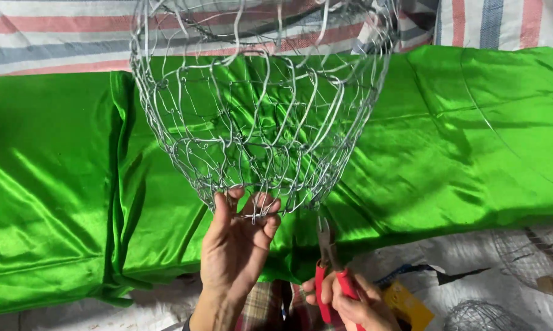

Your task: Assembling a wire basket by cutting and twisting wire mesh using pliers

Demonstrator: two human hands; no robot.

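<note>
Head view looks down on a wire mesh basket (pixel 261 110) held up in front of a shiny green satin cloth (pixel 74 184) that covers most of the ground behind it. The basket hangs with its narrow end toward the person, and its wide mouth runs out of the top of the frame. The left hand (pixel 236 245) reaches up from below, palm facing the camera, its fingers (pixel 270 224) curled and pinched on the wire rim at the basket's narrow end, the thumb pressed to the rim on the left. The right hand (pixel 356 306) sits low, just right of the left wrist, its fingers wrapped tight around the red handles of a pair of pliers (pixel 328 263). The pliers' metal nose points upward and stands just below the basket's lower right edge; whether it touches the wire cannot be told. Striped red, blue and white sheeting (pixel 56 37) lies beyond the cloth. More wire mesh pieces (pixel 534 251) lie on pale sheeting at the lower right, beside a yellow packet (pixel 405 303).
</note>
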